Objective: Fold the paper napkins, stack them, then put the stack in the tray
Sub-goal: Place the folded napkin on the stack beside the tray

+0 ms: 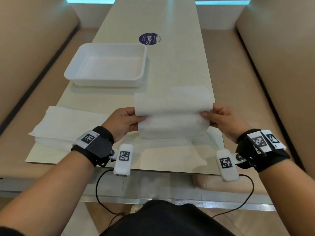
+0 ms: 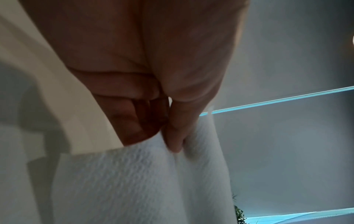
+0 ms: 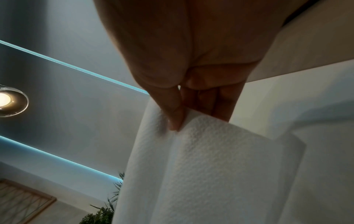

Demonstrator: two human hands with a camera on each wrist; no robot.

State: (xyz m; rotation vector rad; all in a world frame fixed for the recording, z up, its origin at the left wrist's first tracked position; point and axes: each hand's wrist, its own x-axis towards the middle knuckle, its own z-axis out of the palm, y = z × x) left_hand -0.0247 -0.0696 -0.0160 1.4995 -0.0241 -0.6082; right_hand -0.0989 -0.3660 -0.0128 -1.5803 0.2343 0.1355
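Observation:
A white paper napkin (image 1: 173, 114) is held up over the near right part of the table, bent into a curve. My left hand (image 1: 136, 119) pinches its left edge between thumb and fingers; my right hand (image 1: 207, 116) pinches its right edge. The left wrist view shows the thumb and fingers (image 2: 173, 141) squeezing the embossed napkin (image 2: 134, 181). In the right wrist view the thumb (image 3: 175, 121) presses on the napkin (image 3: 210, 166) the same way. A pile of flat napkins (image 1: 66, 126) lies at the table's near left. The white tray (image 1: 81, 57) stands behind it, holding nothing.
A round dark blue sticker (image 1: 149, 39) marks the table behind the tray. The narrow beige table (image 1: 170, 159) ends close to my body; cushioned benches (image 1: 34, 48) run along both sides. Cables hang from the wrist cameras below the table edge.

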